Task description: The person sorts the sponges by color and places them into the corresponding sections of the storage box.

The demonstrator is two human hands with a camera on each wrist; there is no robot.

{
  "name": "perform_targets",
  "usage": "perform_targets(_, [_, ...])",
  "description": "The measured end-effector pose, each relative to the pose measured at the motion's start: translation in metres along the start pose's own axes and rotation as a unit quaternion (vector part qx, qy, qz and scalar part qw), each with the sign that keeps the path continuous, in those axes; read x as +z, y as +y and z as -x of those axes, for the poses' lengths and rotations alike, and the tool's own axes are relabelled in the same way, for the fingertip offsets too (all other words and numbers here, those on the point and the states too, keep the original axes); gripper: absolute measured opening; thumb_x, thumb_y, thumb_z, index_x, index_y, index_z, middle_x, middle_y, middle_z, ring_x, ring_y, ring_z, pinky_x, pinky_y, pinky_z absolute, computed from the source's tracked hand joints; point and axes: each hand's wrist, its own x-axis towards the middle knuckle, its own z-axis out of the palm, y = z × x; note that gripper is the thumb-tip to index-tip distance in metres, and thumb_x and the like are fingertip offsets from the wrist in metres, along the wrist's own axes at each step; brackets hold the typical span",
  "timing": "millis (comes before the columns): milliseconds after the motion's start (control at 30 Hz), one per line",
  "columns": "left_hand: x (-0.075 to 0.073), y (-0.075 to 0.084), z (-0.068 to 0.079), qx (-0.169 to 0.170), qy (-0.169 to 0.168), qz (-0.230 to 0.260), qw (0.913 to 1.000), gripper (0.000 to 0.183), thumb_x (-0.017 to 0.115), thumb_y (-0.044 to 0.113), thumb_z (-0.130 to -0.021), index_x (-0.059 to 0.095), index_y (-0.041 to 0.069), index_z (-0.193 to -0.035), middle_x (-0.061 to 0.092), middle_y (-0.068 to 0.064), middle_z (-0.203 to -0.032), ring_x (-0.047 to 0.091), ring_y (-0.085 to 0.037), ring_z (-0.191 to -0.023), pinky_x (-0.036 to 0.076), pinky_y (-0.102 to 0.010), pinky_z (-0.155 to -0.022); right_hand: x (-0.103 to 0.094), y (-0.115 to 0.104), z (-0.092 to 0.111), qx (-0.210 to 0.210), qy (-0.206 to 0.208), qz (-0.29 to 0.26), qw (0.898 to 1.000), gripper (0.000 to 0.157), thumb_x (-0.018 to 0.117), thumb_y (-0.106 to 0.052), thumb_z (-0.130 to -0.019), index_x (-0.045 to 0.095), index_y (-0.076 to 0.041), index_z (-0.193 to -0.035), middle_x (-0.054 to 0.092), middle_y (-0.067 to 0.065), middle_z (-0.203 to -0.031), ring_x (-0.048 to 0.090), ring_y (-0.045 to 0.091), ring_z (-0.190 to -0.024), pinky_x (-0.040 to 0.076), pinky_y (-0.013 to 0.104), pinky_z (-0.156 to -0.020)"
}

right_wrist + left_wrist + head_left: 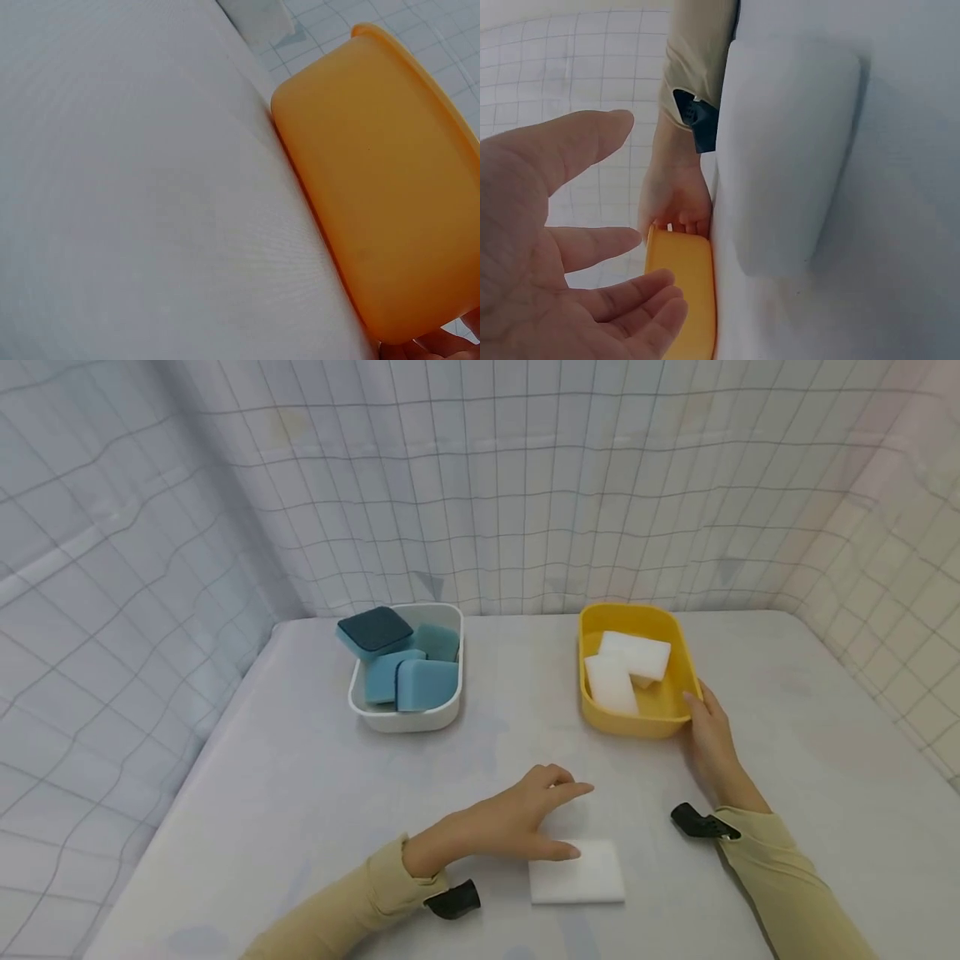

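Note:
A white sponge block (585,877) lies flat on the table near the front. Just over its far left part is my left hand (517,818), fingers spread and nothing held; in the left wrist view the hand (562,247) is apart from the white sponge (787,150). My right hand (712,739) grips the near right corner of a yellow tub (637,727), thumb at the rim and fingers on the outer wall. Inside the tub are white sponge blocks (636,653). The right wrist view shows the tub's side (375,180), with fingertips (442,341) at its lower corner.
At the back left stands a white tub (408,722) with several blue sponges (427,685); one with a dark pad (375,628) rests tilted on its left rim. Grid-patterned curtains (510,493) hang behind the table and at both sides.

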Motion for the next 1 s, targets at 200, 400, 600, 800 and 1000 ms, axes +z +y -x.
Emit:
perform_targets(200, [0.013,0.000,0.009,0.013,-0.038,-0.018,0.9990,0.071,0.068,0.042,-0.084,0.039,0.015,-0.143,0.040,-0.002,-0.131,0.036,-0.010,-0.115,0.039,-0.013,-0.093,0.001,0.000,0.000,-0.002,-0.001,0.007,1.000,0.059,0.029,-0.037,-0.102,0.006,-0.017,-0.153,0.002,0.003,-0.161,0.008,0.022,-0.148,0.010,0.040,-0.122])
perform_targets(400, [0.017,0.001,0.015,0.029,-0.045,-0.051,0.9972,0.068,0.069,0.048,-0.081,0.045,0.015,-0.135,0.043,0.001,-0.123,0.036,-0.007,-0.108,0.039,-0.010,-0.090,0.001,-0.001,-0.001,-0.005,0.002,0.008,1.000,0.059,0.028,-0.037,-0.102,0.006,-0.017,-0.153,0.002,0.003,-0.161,0.008,0.023,-0.148,0.010,0.040,-0.122])
perform_targets(600, [0.020,0.006,0.018,0.045,-0.048,-0.107,0.9920,0.078,0.074,0.052,-0.074,0.043,0.013,-0.134,0.043,0.002,-0.117,0.036,-0.006,-0.101,0.038,-0.007,-0.085,0.001,-0.001,-0.002,-0.007,0.001,0.004,1.000,0.058,0.028,-0.035,-0.102,0.006,-0.016,-0.153,0.002,0.004,-0.161,0.008,0.023,-0.148,0.010,0.040,-0.122])
perform_targets(800, [0.022,0.010,0.019,0.061,-0.044,-0.158,0.9845,0.075,0.075,0.044,-0.076,0.041,0.011,-0.135,0.043,0.003,-0.113,0.036,-0.006,-0.098,0.037,-0.007,-0.082,0.000,-0.001,-0.002,0.000,0.006,-0.001,1.000,0.059,0.029,-0.036,-0.102,0.006,-0.017,-0.153,0.002,0.003,-0.161,0.008,0.022,-0.148,0.010,0.039,-0.122])
perform_targets(1000, [0.022,0.007,0.019,0.062,-0.043,-0.135,0.9880,0.067,0.072,0.034,-0.081,0.042,0.010,-0.136,0.043,0.003,-0.112,0.037,-0.006,-0.099,0.037,-0.007,-0.082,0.000,0.000,-0.001,-0.001,0.002,0.008,1.000,0.059,0.029,-0.036,-0.102,0.005,-0.017,-0.153,0.001,0.003,-0.161,0.008,0.022,-0.148,0.010,0.040,-0.122])
